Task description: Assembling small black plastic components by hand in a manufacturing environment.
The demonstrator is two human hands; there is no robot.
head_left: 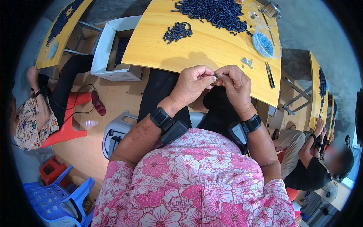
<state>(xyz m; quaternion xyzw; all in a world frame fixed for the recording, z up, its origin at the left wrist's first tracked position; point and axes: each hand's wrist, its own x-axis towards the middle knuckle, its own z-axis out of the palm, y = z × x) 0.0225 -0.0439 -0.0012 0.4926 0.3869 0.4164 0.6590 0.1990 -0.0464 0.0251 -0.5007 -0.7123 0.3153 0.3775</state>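
My left hand (pixel 191 86) and my right hand (pixel 236 85) meet just off the near edge of the yellow wooden table (pixel 151 49). Between their pinched fingertips is a small dark piece (pixel 216 76), mostly hidden by the fingers, so its exact kind is unclear. On the tabletop lie a small pile of short dark-blue tubular pieces (pixel 177 32) and a much larger heap of them (pixel 211 14) farther back. To the right, a few tiny clear-bluish pieces (pixel 247 62) are scattered near a clear plastic tub (pixel 279 48) of light-blue pieces. Black-handled snips or tweezers (pixel 270 75) lie near the right edge.
A white cardboard box (pixel 102 53) stands on the floor left of the table. A metal container (pixel 273 9) sits at the far right corner. One person (pixel 30 121) sits on the left, another (pixel 308 162) works on the right. A blue plastic chair (pixel 49 200) and red stool (pixel 53 168) stand lower left.
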